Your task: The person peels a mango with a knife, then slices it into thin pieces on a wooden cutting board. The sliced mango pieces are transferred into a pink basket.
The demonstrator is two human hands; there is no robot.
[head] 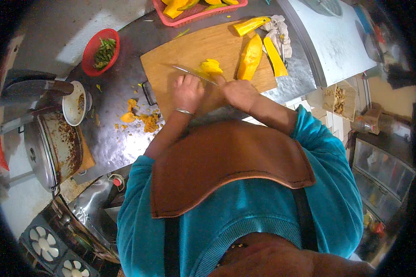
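My right hand (239, 92) grips the handle of a kitchen knife (196, 73), whose blade points left across the wooden cutting board (173, 53). Just on the near side of the blade, my left hand (187, 90) is low over the board with fingers bent. Whether anything is under those fingers is hidden. Several thin yellow pumpkin slices (211, 66) lie together beyond the blade. A peeled pumpkin piece (250, 57) rests on the board to the right, and a narrower pumpkin strip (275, 57) lies beside it. Another pumpkin wedge (251, 26) is at the board's far edge.
A red basket (173, 23) of pumpkin pieces stands at the back. Leafy greens fill a red bowl (86, 55) on the left. Pumpkin scraps (149, 121) litter the metal counter (107, 145) near a large lidded pot (60, 145). A crumpled cloth (279, 29) lies at back right.
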